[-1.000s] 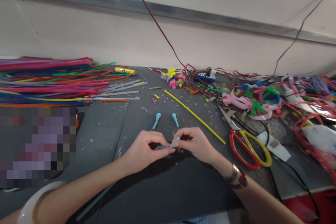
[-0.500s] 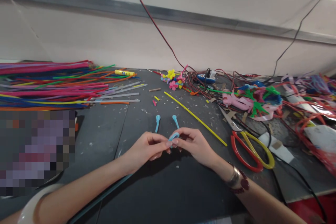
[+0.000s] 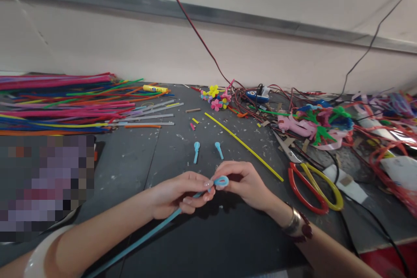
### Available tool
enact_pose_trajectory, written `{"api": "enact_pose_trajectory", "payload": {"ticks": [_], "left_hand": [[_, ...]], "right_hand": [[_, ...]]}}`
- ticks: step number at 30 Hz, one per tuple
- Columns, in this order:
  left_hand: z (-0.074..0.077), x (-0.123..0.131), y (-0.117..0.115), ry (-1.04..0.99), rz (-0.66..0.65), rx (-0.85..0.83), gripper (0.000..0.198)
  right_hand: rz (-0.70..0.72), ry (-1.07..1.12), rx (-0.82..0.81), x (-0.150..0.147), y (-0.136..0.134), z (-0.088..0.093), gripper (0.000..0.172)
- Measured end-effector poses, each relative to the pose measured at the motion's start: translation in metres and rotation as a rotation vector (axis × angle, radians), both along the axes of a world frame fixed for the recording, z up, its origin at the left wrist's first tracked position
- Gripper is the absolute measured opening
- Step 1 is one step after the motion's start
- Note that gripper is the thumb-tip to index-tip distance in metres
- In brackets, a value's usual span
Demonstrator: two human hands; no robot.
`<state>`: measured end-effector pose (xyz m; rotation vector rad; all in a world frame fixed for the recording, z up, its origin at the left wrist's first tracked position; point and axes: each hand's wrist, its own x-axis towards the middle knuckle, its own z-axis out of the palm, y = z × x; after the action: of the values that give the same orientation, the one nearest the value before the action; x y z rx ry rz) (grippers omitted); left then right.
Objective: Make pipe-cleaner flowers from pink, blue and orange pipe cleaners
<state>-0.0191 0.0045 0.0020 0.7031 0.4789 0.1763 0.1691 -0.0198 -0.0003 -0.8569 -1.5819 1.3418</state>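
Note:
A light-blue pipe cleaner (image 3: 156, 229) runs from the lower left up to my fingers, its far end bent into a small loop. My left hand (image 3: 182, 193) pinches it just behind the loop. My right hand (image 3: 243, 182) is closed around the loop's far side, its fingertips partly hidden behind it. Beyond my hands lie two short light-blue pieces with rounded, coiled heads, the left piece (image 3: 196, 152) and the right piece (image 3: 219, 150). A straight yellow pipe cleaner (image 3: 244, 147) lies slantwise beyond my right hand.
Scissors (image 3: 312, 186) with red and yellow handles lie at the right, near tangled cables and ribbons. Bundles of coloured pipe cleaners (image 3: 65, 110) fill the back left, beside a yellow glue stick (image 3: 155, 89). Small flower shapes (image 3: 215, 97) sit near the wall. A blurred-out screen (image 3: 45, 186) is at left.
The loop has turned and now shows open toward the right between my fingers. My left hand has lowered and rolled, and more of the blue strand shows below it.

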Motion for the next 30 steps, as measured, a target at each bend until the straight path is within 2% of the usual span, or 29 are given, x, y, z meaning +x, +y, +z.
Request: {"api": "enact_pose_trajectory", "payload": {"ticks": [8, 11, 13, 18, 20, 22, 27, 30], "left_hand": [[0.002, 0.005, -0.003, 0.005, -0.083, -0.007, 0.027], [0.002, 0.008, -0.005, 0.059, -0.009, 0.118, 0.026], [0.002, 0.010, -0.006, 0.157, 0.096, 0.342, 0.023], [-0.002, 0.009, -0.008, 0.393, 0.327, 1.187, 0.017], [-0.002, 0.008, -0.008, 0.432, 0.363, 1.378, 0.018], [-0.001, 0.008, -0.008, 0.451, 0.373, 1.400, 0.019], [-0.001, 0.010, -0.006, 0.421, 0.314, 1.114, 0.023], [-0.002, 0.010, -0.006, 0.466, 0.317, 1.102, 0.025]], "right_hand": [[0.013, 0.129, -0.021, -0.003, -0.003, -0.005, 0.004], [0.002, 0.200, -0.095, -0.004, -0.004, -0.006, 0.006], [-0.028, 0.224, -0.162, -0.005, -0.004, -0.008, 0.009], [-0.178, 0.206, -0.297, -0.012, -0.002, -0.015, 0.019], [-0.200, 0.195, -0.336, -0.015, -0.001, -0.017, 0.022], [-0.204, 0.192, -0.367, -0.015, 0.000, -0.017, 0.024], [-0.280, 0.169, -0.370, -0.010, 0.006, -0.016, 0.021], [-0.359, 0.054, -0.331, -0.009, 0.008, -0.017, 0.020]]}}
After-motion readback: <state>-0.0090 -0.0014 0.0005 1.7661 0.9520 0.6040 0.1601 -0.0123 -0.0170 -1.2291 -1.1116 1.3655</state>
